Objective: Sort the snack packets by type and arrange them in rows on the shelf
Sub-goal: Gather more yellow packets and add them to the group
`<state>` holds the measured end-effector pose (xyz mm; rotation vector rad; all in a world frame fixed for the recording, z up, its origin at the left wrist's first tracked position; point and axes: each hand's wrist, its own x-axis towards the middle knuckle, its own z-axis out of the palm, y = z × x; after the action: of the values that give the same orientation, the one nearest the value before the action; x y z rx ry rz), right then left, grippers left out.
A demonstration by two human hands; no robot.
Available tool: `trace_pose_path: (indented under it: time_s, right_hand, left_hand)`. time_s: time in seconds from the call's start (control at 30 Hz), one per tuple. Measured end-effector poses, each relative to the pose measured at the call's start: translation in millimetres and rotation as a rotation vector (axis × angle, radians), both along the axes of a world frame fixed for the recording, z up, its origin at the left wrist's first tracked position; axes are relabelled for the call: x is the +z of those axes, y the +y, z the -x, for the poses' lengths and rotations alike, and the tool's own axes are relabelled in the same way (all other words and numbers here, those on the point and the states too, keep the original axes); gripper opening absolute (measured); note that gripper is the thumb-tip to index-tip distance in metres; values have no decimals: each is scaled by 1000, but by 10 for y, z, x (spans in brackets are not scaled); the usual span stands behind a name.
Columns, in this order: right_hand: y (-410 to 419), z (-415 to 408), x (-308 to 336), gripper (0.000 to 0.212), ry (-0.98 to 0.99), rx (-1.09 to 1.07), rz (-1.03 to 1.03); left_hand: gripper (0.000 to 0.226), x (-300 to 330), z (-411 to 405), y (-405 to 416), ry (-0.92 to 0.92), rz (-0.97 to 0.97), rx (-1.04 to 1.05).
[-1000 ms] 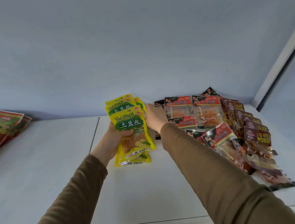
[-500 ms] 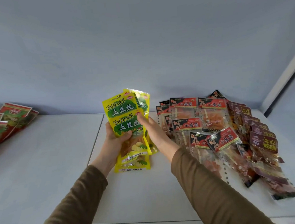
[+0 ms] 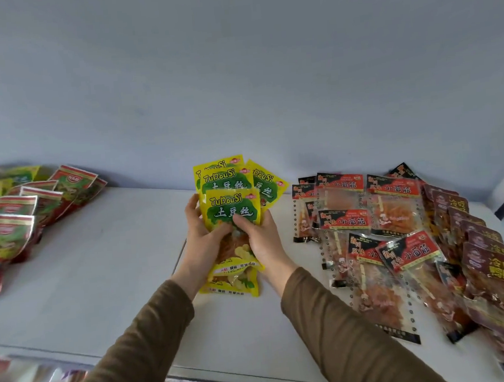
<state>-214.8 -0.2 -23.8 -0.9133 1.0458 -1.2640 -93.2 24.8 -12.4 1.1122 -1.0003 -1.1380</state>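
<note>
Both hands are wrapped around the fanned bundle of glossy yellow-and-green plastic snack packets (image 3: 232, 219) above the middle of the white shelf (image 3: 105, 262), left hand (image 3: 202, 240) cupping the left edge, right hand (image 3: 260, 238) pinching the front. The smart play looks like squaring the bundle before setting it down as one overlapping row. Just right, the clear red-labelled snack packets (image 3: 368, 227) sprawl loose, so keep the yellow ones clear of them.

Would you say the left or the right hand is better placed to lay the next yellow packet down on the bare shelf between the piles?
Probably the left hand: it grips the yellow packets on the side facing the bare shelf. The right hand sits nearer the red-labelled packets.
</note>
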Motion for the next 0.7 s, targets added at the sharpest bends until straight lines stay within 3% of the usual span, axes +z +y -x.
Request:
trace_pose_path:
  time_s: [0.2,0.3,0.4,0.57,0.7]
  right_hand:
    - [-2,-199,33,40,-2,-44,21]
    - [44,-602,89,43,-36,-23,38]
    - [90,-1209,142,53,-63,8,74]
    - [155,-2237,133,74,-16,71,76]
    - [153,-2912,116,78,14,91,35]
  left_hand:
    - [79,140,-278,116,34,-68,-162]
    - [93,246,-644,210,48,-119,-58]
    - [91,343,-1224,308,-42,-115,79]
    - [84,393,-2260,396,-264,-155,17]
    - [78,379,-2940,304,-414,-175,-12]
